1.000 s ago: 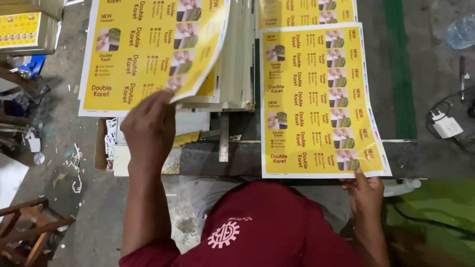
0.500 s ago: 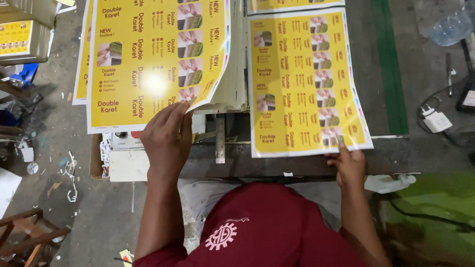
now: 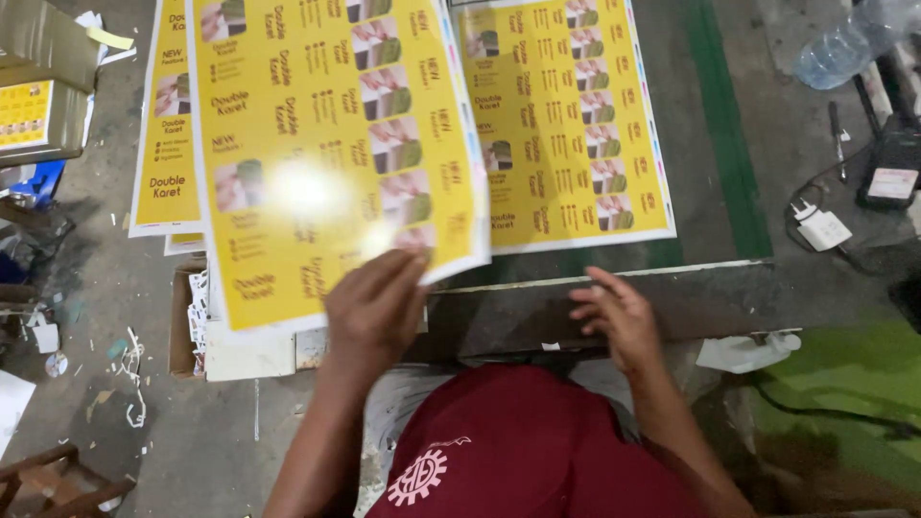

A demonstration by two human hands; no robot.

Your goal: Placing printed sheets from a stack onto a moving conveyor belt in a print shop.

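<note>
My left hand point(image 3: 374, 312) grips the near edge of a large glossy yellow printed sheet point(image 3: 326, 153), lifted and curving over a stack of the same sheets point(image 3: 168, 173) at the left. A bright glare sits on the lifted sheet. My right hand point(image 3: 619, 317) hovers with fingers apart over the table's near edge point(image 3: 614, 288), just below another yellow printed sheet point(image 3: 566, 125) lying flat on the table. It holds nothing.
A green stripe point(image 3: 729, 144) runs along the table right of the flat sheet. A clear plastic bottle point(image 3: 844, 48), a white charger point(image 3: 820, 228) with cables and a dark device point(image 3: 892, 163) lie at the right. A cardboard box point(image 3: 43, 96) stands at left; paper scraps litter the floor.
My left hand has carried the lifted sheet rightward, so it now overlaps the flat sheet. My right hand has let go of the flat sheet's corner and drawn back, fingers spread.
</note>
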